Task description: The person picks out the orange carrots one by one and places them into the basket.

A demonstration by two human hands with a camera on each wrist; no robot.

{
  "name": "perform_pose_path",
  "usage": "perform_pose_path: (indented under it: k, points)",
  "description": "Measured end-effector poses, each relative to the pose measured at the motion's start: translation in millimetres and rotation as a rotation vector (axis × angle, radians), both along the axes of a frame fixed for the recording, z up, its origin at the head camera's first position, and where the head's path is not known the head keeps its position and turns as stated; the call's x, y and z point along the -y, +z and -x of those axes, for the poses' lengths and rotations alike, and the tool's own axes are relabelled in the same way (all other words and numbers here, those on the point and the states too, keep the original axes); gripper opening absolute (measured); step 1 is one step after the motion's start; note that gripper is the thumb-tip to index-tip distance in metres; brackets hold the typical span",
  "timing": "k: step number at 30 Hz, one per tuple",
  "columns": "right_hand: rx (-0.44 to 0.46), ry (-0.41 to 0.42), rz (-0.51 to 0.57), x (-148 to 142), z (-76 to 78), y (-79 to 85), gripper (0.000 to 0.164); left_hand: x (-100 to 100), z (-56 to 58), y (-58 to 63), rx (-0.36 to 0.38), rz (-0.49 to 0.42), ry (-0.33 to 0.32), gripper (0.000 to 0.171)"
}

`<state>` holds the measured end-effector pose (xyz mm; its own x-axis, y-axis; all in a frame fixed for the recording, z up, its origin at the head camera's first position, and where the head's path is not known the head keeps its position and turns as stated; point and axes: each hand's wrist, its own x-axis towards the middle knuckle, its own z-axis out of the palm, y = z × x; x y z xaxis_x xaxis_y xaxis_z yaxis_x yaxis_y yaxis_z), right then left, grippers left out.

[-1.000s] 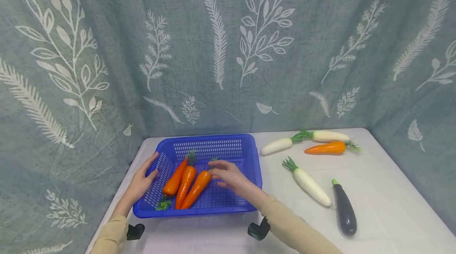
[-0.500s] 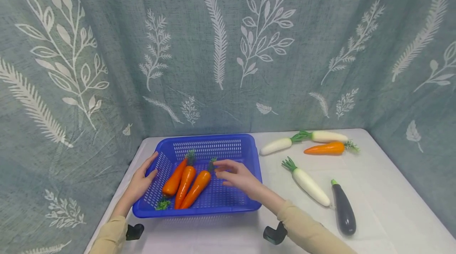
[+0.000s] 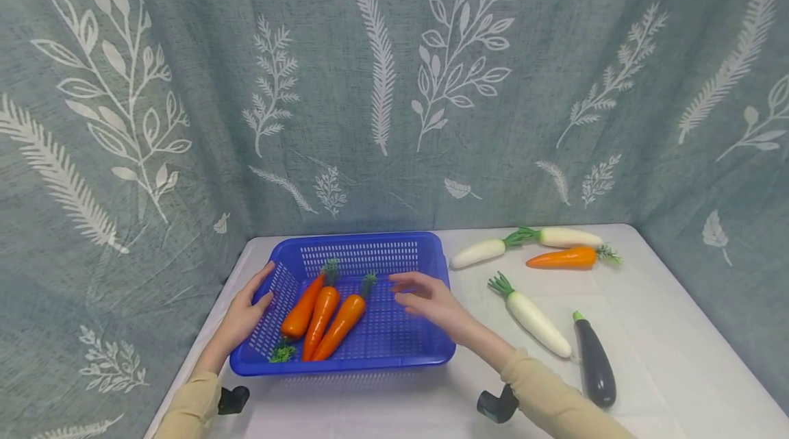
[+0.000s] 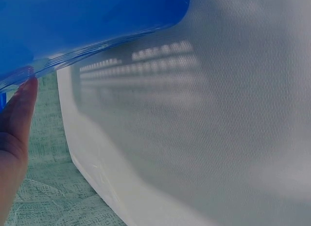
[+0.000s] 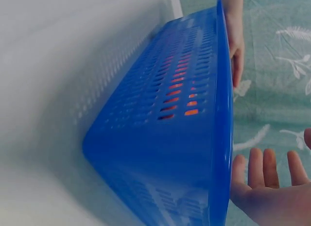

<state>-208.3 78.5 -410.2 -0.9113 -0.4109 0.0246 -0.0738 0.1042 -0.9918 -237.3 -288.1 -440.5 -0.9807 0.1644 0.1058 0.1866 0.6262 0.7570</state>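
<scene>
Across the left rim of a blue perforated plastic basket [image 3: 364, 365] lies my left hand [image 3: 243, 316], its fingers fairly straight and the thumb reaching over the inner side. In the left wrist view one finger [image 4: 22, 107] meets the basket's edge. My right hand [image 3: 428, 298] hovers over the right part of the basket, fingers loosely bent and apart, holding nothing. Three carrots lie in the basket's left half: a left one [image 3: 303, 309], a middle one [image 3: 322, 319] and a right one [image 3: 345, 322] with its leafy top showing near my right fingers.
Right of the basket on the white table [image 3: 666, 343] lie a slanted white radish [image 3: 539, 322] and a dark eggplant [image 3: 596, 364]. Farther back are an orange carrot [image 3: 564, 258] and two more radishes, one left [image 3: 479, 253] and one right [image 3: 570, 237]. A patterned curtain [image 3: 345, 117] stands behind.
My right hand has moved right, away from the right carrot's leafy top, which is now uncovered. The left hand stays at the basket's rim, and the carrots have not moved.
</scene>
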Motion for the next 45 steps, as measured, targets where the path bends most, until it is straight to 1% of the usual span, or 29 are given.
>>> perform_pose_path:
  k: [6,9,10,13,16,17,19,23,26,31,34,39,45]
  points:
    - [-0.008,-0.01,0.002,-10.4,0.9,0.3,0.044,0.9,0.5,-1.4,-0.004,0.007,0.008,0.054]
    - [0.001,-0.02,0.0,-14.5,1.3,0.9,0.045,1.4,1.0,-4.3,-0.035,-0.008,0.0,0.053]
    - [0.001,-0.026,-0.003,-15.7,1.7,0.7,0.045,1.3,0.7,-5.8,-0.057,-0.009,0.007,0.053]
    - [0.0,-0.039,-0.006,-19.8,2.7,-0.5,0.045,0.6,0.4,-7.1,-0.071,-0.029,-0.001,0.053]
    - [-0.004,-0.048,-0.005,-23.8,3.2,-1.6,0.046,0.3,1.1,-6.6,-0.053,-0.031,0.003,0.054]
    - [-0.004,-0.047,-0.001,-25.2,3.1,-1.8,0.046,0.4,1.6,-5.3,-0.03,-0.031,-0.003,0.054]
    - [-0.006,-0.048,0.007,-27.3,3.1,-1.8,0.047,0.7,1.9,-3.6,-0.008,-0.018,0.002,0.055]
    - [-0.007,-0.051,0.025,-30.4,2.3,-0.1,0.046,0.9,2.2,-1.3,0.012,-0.003,0.004,0.055]
    - [0.012,-0.072,0.039,-32.6,1.4,-0.5,0.046,0.8,2.5,-1.8,0.012,-0.007,0.004,0.055]
    - [0.052,-0.108,0.075,-40.7,1.1,-5.9,0.048,0.6,2.8,-2.4,0.01,-0.005,0.005,0.055]
    - [0.061,-0.123,0.084,-46.7,1.6,-7.9,0.048,0.6,2.7,-2.2,0.012,-0.006,0.007,0.055]
    - [0.069,-0.155,0.076,-54.5,0.8,-7.1,0.048,0.6,2.4,-2.0,0.019,-0.012,0.01,0.055]
    - [0.069,-0.204,0.042,-62.4,0.9,-7.8,0.046,0.4,1.2,-0.8,0.008,-0.01,0.006,0.056]
